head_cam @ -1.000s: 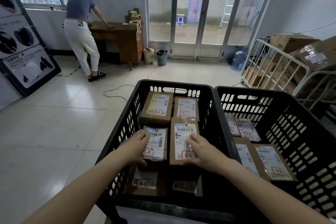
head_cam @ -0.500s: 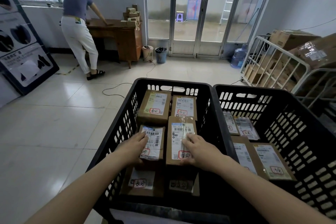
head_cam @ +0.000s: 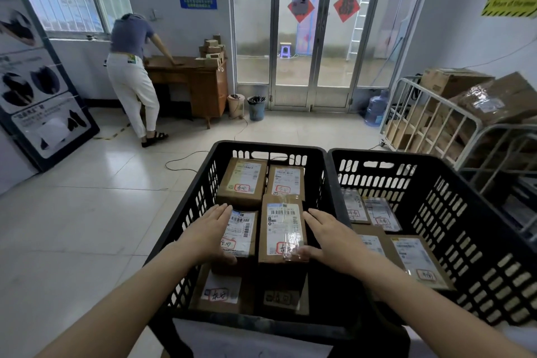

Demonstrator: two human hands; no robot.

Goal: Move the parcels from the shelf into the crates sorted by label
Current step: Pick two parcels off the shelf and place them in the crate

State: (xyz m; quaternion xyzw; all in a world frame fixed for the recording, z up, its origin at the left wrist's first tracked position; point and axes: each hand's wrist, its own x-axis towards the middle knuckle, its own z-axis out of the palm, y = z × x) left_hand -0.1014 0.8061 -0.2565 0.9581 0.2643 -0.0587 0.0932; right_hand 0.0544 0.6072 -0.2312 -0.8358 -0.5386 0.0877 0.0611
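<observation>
Flanking the two top parcels point(head_cam: 280, 229) — left hand point(head_cam: 209, 231) and right hand point(head_cam: 329, 237), fingers straight.

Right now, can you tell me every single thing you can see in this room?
Left crate: one, black, right in front.
Right crate: one, black, beside it.
Parcels in left crate: six showing, brown with white labels.
Parcels in right crate: about four showing, brown, lying flat.
Other person: one, blue top and white trousers, leaning on the desk.
Desk: one, brown wood, far wall, small boxes stacked on it.
Bin: one, blue, by the glass doors.
Water bottle: one, blue, on the floor at right.
Big boxes: several, brown, on a white metal cart at right.
Left hand: fingers straight, against a middle parcel.
Right hand: fingers straight, against the taller middle parcel.
</observation>
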